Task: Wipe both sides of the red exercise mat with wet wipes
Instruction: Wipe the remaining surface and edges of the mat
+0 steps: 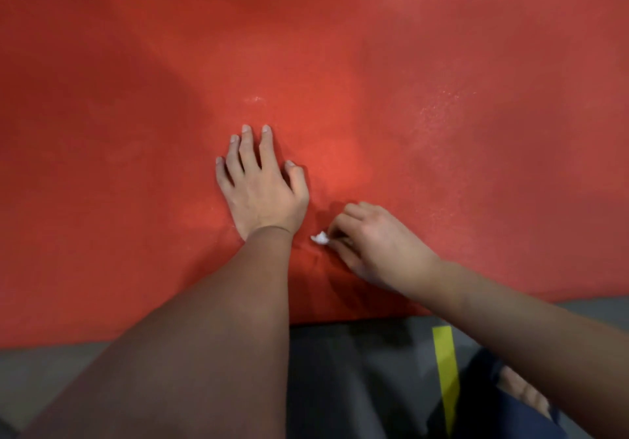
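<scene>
Two hands are working by the near edge of the red exercise mat [374, 64] on the floor [34, 370], left hand [262, 186] pressing flat with fingers [250, 149] apart, right hand [377, 244] pinching a balled wet wipe [320, 238] so small it may be skipping patches.

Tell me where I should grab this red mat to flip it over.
Take the red mat by its near edge, coming from your side with fingers slid underneath. It lies flat on the grey floor, and that is the only edge in view. Your left hand, flat on it, is free; the right hand pinches the white wipe.
</scene>
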A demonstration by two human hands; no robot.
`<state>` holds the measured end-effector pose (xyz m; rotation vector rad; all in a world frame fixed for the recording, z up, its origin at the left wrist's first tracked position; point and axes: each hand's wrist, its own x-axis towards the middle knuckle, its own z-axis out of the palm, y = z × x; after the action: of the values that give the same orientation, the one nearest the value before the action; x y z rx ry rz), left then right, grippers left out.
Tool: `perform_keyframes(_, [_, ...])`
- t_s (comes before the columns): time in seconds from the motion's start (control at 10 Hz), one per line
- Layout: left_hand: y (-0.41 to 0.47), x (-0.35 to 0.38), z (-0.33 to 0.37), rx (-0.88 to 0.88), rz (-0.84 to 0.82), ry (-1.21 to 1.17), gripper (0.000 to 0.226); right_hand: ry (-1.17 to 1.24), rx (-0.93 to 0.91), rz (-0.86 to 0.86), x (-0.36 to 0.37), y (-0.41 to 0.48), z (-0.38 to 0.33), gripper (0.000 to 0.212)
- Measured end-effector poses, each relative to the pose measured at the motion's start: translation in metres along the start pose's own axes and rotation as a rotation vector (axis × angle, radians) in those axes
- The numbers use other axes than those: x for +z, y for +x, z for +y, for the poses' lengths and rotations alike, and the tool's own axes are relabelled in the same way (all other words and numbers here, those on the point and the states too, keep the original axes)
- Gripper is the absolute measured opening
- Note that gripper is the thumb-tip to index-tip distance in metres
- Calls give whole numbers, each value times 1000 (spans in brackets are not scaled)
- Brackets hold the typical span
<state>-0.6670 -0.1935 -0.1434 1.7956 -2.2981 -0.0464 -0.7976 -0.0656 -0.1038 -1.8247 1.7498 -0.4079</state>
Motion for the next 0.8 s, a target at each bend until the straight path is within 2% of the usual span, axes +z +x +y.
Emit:
perform_keyframes(0.1, [0, 0, 0, 2, 5, 7, 65, -25, 67, 55, -9, 1, 11, 31])
perform_keyframes(0.2, [0, 0, 0, -2, 3, 9, 65, -7, 74, 61, -5, -8, 8, 20])
perform_keyframes(0.3, [0, -1, 0, -2, 2, 11, 65, 1, -9, -64, 11, -31, -13, 27])
perform_keyframes(0.4, [0, 0, -1, -2, 6, 18, 64, -3, -61, -118, 14, -41, -15, 22])
perform_keyframes(0.5, [0, 0, 1, -3, 4, 17, 65, -75, 10, 7, 4, -32, 1, 23])
perform_keyframes(0.6, [-1, -1, 1, -5, 7, 19, 64, -38, -20, 4, 2, -39, 3, 24])
perform_keyframes(0.7, [0, -1, 1, -5, 4, 17, 64, -47, -213, -167, 10, -67, -7, 25])
perform_keyframes(0.8, [-1, 0, 1, -8, 6, 13, 64, -87, -254, -181, 9, -85, 6, 19])
